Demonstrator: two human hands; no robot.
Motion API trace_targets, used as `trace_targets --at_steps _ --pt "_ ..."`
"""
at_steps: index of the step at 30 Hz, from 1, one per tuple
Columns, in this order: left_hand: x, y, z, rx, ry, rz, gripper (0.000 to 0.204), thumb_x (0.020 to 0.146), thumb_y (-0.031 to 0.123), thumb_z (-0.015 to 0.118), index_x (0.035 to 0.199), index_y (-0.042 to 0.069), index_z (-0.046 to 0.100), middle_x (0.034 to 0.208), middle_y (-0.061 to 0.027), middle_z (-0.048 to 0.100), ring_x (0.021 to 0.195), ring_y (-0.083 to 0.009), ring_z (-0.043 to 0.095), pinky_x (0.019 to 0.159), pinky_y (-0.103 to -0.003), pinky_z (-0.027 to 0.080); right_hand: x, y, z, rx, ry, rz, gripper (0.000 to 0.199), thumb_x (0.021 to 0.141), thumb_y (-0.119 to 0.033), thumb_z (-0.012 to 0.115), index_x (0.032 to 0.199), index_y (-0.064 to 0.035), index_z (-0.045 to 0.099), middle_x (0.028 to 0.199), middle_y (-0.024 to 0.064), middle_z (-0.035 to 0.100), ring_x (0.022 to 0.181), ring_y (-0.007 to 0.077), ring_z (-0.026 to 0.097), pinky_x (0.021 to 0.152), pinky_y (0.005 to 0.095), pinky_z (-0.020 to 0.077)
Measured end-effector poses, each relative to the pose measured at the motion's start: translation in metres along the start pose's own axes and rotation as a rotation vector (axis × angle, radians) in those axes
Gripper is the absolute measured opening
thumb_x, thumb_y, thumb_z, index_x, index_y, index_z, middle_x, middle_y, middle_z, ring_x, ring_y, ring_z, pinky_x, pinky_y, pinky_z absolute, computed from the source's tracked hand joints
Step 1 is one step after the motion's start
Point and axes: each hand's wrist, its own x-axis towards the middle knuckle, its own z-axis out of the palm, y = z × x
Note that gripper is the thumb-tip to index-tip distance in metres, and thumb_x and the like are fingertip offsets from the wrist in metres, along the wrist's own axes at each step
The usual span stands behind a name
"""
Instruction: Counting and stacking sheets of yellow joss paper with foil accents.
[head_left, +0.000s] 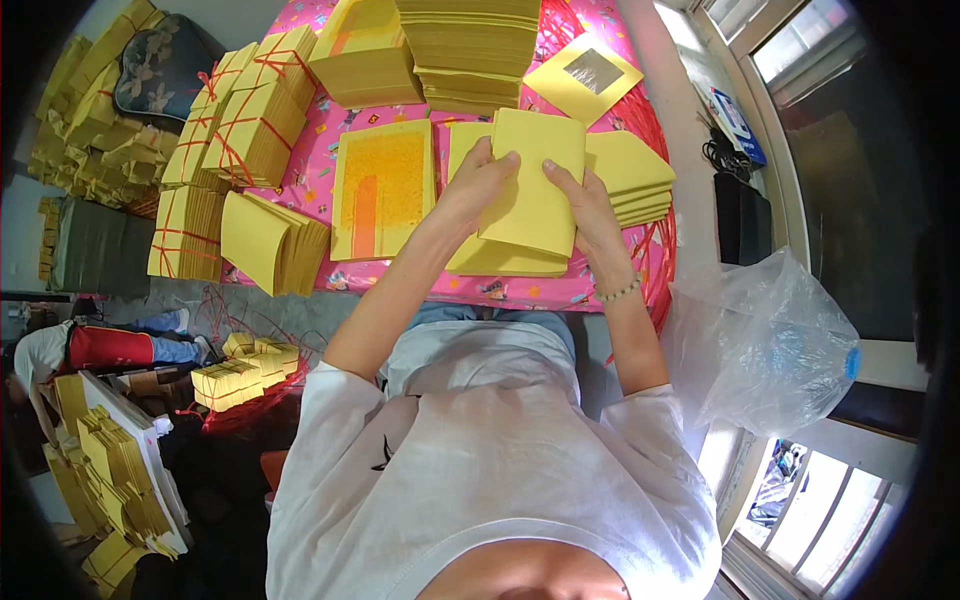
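Between my two hands is a folded bundle of yellow paper (538, 200), tilted up over another yellow paper stack (510, 262) on the pink table. My left hand (482, 180) grips its left edge, thumb on the front face. On the opposite edge, my right hand (588, 205) is closed the same way, with a beaded bracelet at the wrist. Left of the bundle lies a stack with an orange-printed top sheet (382, 190). Several folded yellow bundles (635, 180) lie fanned just right of my right hand.
Tall yellow paper stacks (470, 50) stand at the table's far side, and bundles tied with red string (255, 125) at the left. A yellow sheet with a grey square (597, 72) lies far right. A clear plastic bag (765, 340) hangs at right. Another person (110, 345) bends over at left.
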Motion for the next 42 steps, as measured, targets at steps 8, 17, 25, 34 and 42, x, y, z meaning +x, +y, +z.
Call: trace_targets --at_steps 8,17,25,34,42 --pt "0.003 0.002 0.0 0.063 -0.023 -0.02 0.031 0.093 0.012 0.05 0.12 -0.001 0.043 0.106 -0.0126 0.055 0.095 -0.0179 0.057 0.078 -0.031 0.048 0.0 -0.001 -0.002 0.013 -0.008 -0.024 0.034 0.09 -0.016 0.063 0.118 0.0016 0.055 0.109 0.008 0.063 0.094 0.0137 0.062 0.08 0.0266 0.0507" --pt "-0.023 -0.01 0.013 0.167 -0.026 0.483 0.027 0.094 0.008 0.049 0.117 -0.001 0.041 0.106 -0.0105 0.055 0.096 -0.0133 0.053 0.081 -0.029 0.046 -0.014 -0.007 0.005 -0.081 -0.024 -0.218 0.034 0.089 -0.008 0.063 0.12 0.0014 0.052 0.11 0.007 0.062 0.097 0.0117 0.059 0.084 0.0257 0.0484" --pt "-0.04 -0.001 0.017 0.058 -0.099 0.517 0.031 0.094 0.004 0.048 0.124 -0.001 0.038 0.114 -0.0101 0.053 0.107 -0.0138 0.049 0.09 -0.026 0.041 -0.023 -0.015 -0.002 -0.195 -0.134 -0.266 0.038 0.087 -0.007 0.066 0.121 0.0003 0.051 0.111 0.0061 0.062 0.099 0.0111 0.058 0.085 0.0262 0.048" --pt "-0.045 -0.001 0.02 0.072 -0.092 0.57 0.032 0.094 0.002 0.046 0.125 -0.002 0.038 0.118 -0.011 0.052 0.112 -0.0141 0.047 0.095 -0.028 0.038 -0.025 -0.017 -0.004 -0.248 -0.157 -0.285 0.037 0.087 -0.009 0.066 0.12 0.0005 0.053 0.111 0.0048 0.063 0.098 0.0104 0.058 0.085 0.0256 0.047" --pt "-0.048 0.0 0.021 0.061 -0.023 0.507 0.035 0.096 0.006 0.045 0.128 -0.003 0.036 0.121 -0.0122 0.052 0.112 -0.0154 0.049 0.096 -0.028 0.038 -0.025 -0.016 -0.004 -0.201 -0.075 -0.234 0.027 0.096 -0.017 0.054 0.116 0.001 0.059 0.104 0.0029 0.065 0.089 0.006 0.059 0.079 0.0225 0.0479"
